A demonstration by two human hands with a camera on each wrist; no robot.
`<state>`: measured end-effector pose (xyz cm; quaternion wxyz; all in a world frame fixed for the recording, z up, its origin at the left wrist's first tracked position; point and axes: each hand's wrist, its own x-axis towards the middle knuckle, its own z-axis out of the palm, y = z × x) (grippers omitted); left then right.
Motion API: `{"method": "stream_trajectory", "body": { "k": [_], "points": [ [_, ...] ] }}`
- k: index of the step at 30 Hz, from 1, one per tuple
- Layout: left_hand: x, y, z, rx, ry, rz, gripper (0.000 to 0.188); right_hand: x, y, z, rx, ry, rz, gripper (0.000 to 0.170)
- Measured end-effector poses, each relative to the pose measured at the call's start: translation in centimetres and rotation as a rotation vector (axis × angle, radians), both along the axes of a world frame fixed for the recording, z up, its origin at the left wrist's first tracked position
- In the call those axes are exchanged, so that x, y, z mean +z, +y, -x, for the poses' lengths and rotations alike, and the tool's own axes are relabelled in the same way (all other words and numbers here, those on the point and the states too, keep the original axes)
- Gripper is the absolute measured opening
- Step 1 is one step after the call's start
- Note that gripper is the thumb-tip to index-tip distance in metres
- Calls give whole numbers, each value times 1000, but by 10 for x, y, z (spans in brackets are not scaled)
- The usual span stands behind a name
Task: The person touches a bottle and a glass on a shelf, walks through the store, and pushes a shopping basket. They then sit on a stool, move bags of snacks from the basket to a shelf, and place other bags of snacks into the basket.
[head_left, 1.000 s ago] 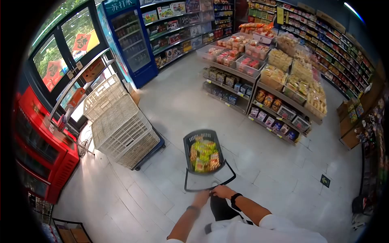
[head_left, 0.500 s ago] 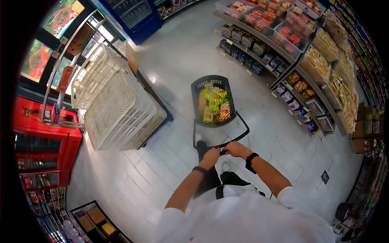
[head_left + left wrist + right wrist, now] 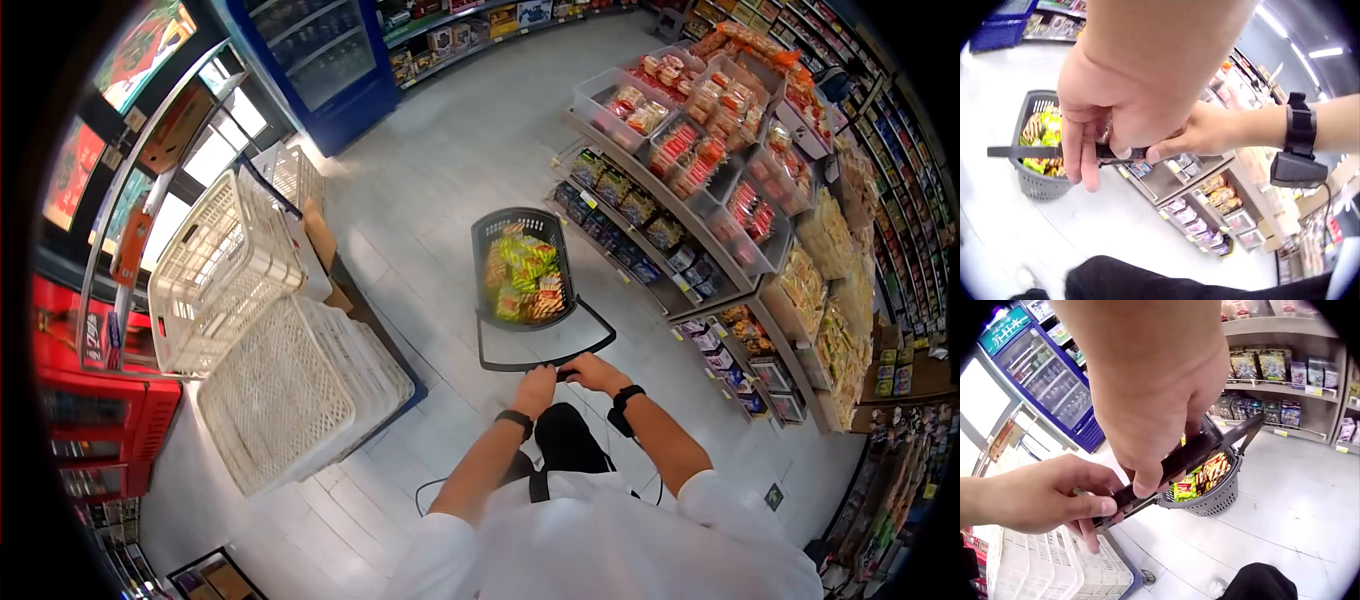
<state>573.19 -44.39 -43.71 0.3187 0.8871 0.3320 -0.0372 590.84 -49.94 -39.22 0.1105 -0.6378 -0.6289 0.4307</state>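
A dark grey shopping basket (image 3: 522, 268) is out in front over the tiled floor, with several yellow-green and striped snack packets (image 3: 524, 275) inside. Its long black handle (image 3: 500, 366) reaches back toward me. Both hands hold the handle's grip bar side by side. My left hand (image 3: 535, 388) curls its fingers and thumb round the bar, seen closely in the left wrist view. Just right of it, my right hand (image 3: 594, 373) wraps the same bar, its thumb along the top in the right wrist view. A black strap circles each wrist.
White plastic crates (image 3: 290, 385) are stacked on a blue trolley to the left, near a red cooler (image 3: 95, 430). A blue drinks fridge (image 3: 320, 70) stands ahead left. Shelving with bins of packaged snacks (image 3: 690, 150) lines the right. Bare floor (image 3: 440, 150) runs between them.
The crates and the snack shelving have come nearer and shifted in view as I move forward. Both hands keep hold of the handle, and the basket stays in front.
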Motion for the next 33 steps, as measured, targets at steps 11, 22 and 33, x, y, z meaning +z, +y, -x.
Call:
{"method": "stream_trajectory", "body": {
  "k": [11, 22, 33],
  "points": [
    [29, 172, -151, 43, -46, 640, 18, 28, 150, -163, 152, 64, -1, 25],
    [12, 312, -214, -42, 10, 628, 19, -19, 271, -231, 121, 61, -51, 27],
    [1, 564, -150, -224, 102, 608, 25, -11, 489, -162, 25, 77, -85, 27]
  ]
}}
